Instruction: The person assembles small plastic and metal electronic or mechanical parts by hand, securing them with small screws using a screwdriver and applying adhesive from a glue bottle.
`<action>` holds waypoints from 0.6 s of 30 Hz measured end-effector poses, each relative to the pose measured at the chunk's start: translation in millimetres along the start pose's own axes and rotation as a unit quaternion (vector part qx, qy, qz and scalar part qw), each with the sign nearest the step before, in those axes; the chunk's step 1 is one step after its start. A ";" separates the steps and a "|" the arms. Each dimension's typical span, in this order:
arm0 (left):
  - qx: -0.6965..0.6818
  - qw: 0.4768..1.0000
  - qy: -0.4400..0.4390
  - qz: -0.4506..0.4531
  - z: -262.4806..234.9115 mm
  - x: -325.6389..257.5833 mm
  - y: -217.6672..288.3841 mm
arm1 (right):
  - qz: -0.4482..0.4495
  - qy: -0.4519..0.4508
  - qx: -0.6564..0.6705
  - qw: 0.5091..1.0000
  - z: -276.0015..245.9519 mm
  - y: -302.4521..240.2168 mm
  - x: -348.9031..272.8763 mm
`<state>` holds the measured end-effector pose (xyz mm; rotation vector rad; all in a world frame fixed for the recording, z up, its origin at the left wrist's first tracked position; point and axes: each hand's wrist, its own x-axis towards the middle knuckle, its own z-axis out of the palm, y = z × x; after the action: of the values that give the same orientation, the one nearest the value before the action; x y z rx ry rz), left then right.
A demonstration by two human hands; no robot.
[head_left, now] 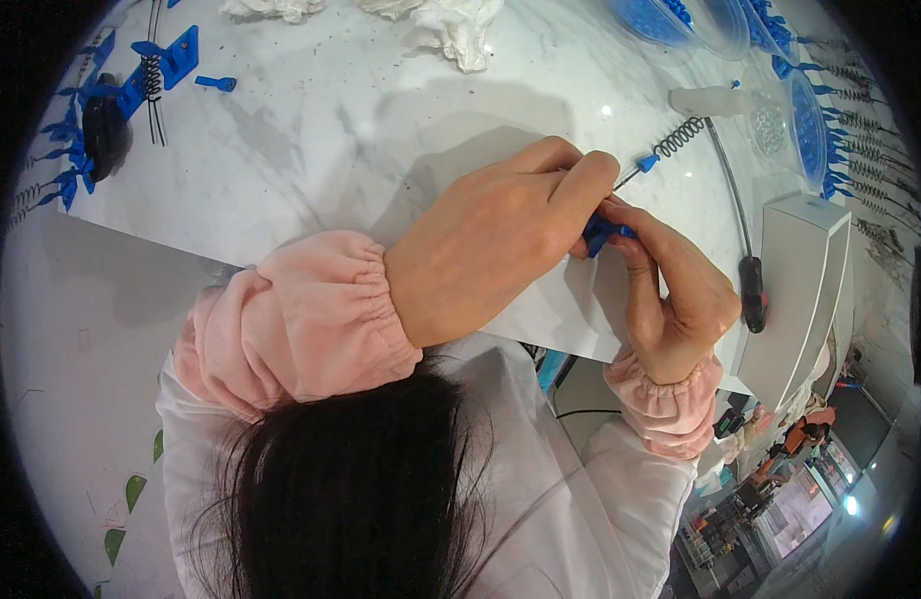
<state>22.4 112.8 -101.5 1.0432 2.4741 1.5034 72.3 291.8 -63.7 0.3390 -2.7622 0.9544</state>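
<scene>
Over the marbled table [311,190], my two hands meet at the fingertips. My right hand [675,265] is closed, pinching a small blue plastic part [602,235] between thumb and fingers. My left hand [490,240] is curled closed against it, its fingertips largely hidden behind the knuckles, so its exact hold does not show. From between the hands a thin dark wire runs up to the right, through a blue cone-shaped piece [648,163] to a black coiled spring [678,138].
At right lie a black-handled tool with a long shaft [752,295] and a white box [800,270]. Clear tubs [655,20] hold blue pieces. Several sprung wire parts line the right edge [865,150]; more blue parts [171,65] are at left. Crumpled white tissue [456,30] lies at the back.
</scene>
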 end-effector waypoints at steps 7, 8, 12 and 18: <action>0.011 1.000 -0.007 -0.001 -1.0 -0.3 1.2 | 0.001 0.003 0.001 1.000 0.4 0.6 -1.2; 0.015 1.000 -0.007 0.000 -1.2 -0.1 1.6 | 0.002 0.004 0.000 1.000 0.8 1.8 -1.6; 0.012 1.000 -0.006 0.000 -2.3 -0.5 0.8 | 0.019 0.000 0.061 0.998 -1.4 7.9 -3.3; 0.011 1.000 0.007 -0.014 -3.9 0.6 4.0 | 0.101 0.001 0.206 0.973 -1.5 8.9 -3.0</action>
<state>22.5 111.3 -96.1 1.0009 2.5091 1.4847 72.9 300.0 -68.4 0.1151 -2.6145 1.5816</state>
